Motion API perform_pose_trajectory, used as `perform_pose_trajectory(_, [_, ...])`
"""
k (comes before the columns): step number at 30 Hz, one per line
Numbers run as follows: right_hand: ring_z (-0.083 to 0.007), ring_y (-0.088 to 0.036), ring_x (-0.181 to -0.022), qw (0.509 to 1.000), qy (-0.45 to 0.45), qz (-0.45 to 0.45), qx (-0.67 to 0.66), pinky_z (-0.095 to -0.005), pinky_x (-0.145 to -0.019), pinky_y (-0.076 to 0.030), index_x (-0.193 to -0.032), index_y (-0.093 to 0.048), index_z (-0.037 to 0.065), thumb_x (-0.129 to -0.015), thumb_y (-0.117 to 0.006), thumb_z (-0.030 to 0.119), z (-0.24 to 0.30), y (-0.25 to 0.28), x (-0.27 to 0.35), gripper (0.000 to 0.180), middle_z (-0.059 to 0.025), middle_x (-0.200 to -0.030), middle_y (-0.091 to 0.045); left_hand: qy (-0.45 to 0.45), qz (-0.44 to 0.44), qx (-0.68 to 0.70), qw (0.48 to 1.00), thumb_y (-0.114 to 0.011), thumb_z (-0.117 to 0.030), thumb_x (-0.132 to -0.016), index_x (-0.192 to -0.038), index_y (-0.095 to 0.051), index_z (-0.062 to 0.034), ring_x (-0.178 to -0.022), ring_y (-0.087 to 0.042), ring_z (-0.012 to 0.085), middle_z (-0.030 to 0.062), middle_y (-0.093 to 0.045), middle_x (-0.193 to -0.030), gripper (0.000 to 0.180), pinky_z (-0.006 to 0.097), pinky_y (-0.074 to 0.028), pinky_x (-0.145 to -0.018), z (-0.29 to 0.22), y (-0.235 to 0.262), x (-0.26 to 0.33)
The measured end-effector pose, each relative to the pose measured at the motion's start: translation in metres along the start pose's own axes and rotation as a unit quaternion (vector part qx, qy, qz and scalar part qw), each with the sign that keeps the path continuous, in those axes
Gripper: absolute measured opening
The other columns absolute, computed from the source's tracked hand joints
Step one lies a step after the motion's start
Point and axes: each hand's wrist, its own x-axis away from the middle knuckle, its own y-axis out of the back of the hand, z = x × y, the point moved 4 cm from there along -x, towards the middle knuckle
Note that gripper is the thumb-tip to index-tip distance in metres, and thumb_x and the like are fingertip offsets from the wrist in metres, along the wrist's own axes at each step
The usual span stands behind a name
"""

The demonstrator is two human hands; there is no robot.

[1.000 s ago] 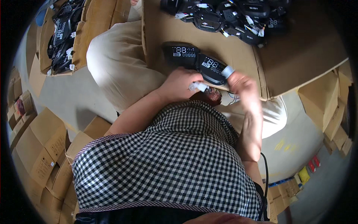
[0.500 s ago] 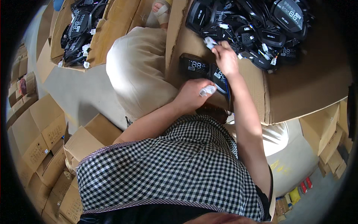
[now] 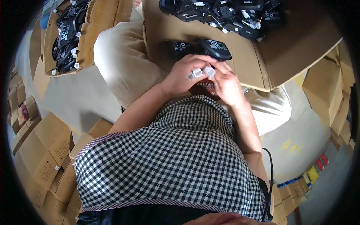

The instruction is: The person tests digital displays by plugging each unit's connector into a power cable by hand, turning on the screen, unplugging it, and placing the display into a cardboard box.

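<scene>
My left hand [image 3: 179, 74] is closed, with small white plug connectors [image 3: 195, 73] sticking out of its fingers. Right beside it my right hand [image 3: 228, 85] pinches another white plug connector [image 3: 209, 71]; the two hands meet or nearly meet at the fingertips. Just beyond them, two black digital display units lie on the cardboard: the left display [image 3: 179, 47] sits flat, and the right display [image 3: 215, 49] is tilted with its screen up. Fingers hide the wires behind the connectors.
An open cardboard box [image 3: 240, 67] in front of me has a heap of black displays [image 3: 225, 15] with cables. Another carton [image 3: 87, 48] at far left holds more of them. My knees in pale trousers [image 3: 120, 56] flank the box. Flattened cartons [image 3: 48, 150] stack at left.
My right hand has come back from the heap, toward my left hand, with its connector. The right display has shifted and tilted. My view has moved, so the heap sits higher.
</scene>
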Motion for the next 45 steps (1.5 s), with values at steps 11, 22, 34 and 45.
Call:
perform_pose_trajectory(11, [-0.0097,-0.046,-0.052,0.859,-0.334,0.002,-0.389,-0.0254,-0.049,-0.038,-0.079,-0.061,0.005,-0.096,-0.050,0.017,0.006,0.019,0.021,0.023,-0.0006,-0.065,-0.058,-0.014,0.013,-0.029,0.999,-0.063,-0.007,-0.084,-0.102,-0.062,0.0004,-0.079,-0.060,0.0222,0.0114,-0.061,-0.089,0.020,0.030,-0.047,-0.070,0.002,0.005,0.001])
perform_pose_trajectory(22, [-0.0274,-0.062,-0.065,0.982,-0.059,0.146,0.108,-0.0377,-0.055,-0.048,-0.081,-0.064,0.009,-0.072,-0.062,0.007,0.027,0.039,0.015,0.009,-0.0069,-0.073,-0.059,0.016,0.167,0.010,0.986,-0.065,-0.013,-0.083,-0.093,-0.065,-0.0008,-0.073,-0.058,0.0221,0.0094,-0.058,-0.081,0.016,0.032,-0.045,-0.064,0.005,-0.001,0.007])
perform_pose_trajectory(34, [-0.0261,-0.061,-0.059,0.991,-0.125,-0.052,-0.020,-0.0358,-0.050,-0.048,-0.083,-0.063,0.010,-0.087,-0.061,0.022,0.015,0.026,0.037,0.013,-0.0048,-0.071,-0.060,0.212,0.119,0.220,0.945,-0.066,-0.017,-0.087,-0.095,-0.065,-0.0006,-0.084,-0.053,0.0093,-0.0007,-0.058,-0.090,0.019,0.026,-0.043,-0.072,0.000,-0.001,0.012])
perform_pose_trajectory(45, [-0.0308,-0.063,-0.071,0.964,-0.139,0.112,-0.198,-0.0379,-0.062,-0.050,-0.082,-0.063,0.008,-0.086,-0.059,0.015,-0.003,0.032,0.019,0.009,-0.0089,-0.078,-0.064,0.205,0.141,0.215,0.944,-0.066,-0.022,-0.088,-0.101,-0.066,-0.0016,-0.082,-0.053,0.0094,0.0011,-0.058,-0.089,0.024,0.026,-0.043,-0.072,-0.004,-0.006,0.011])
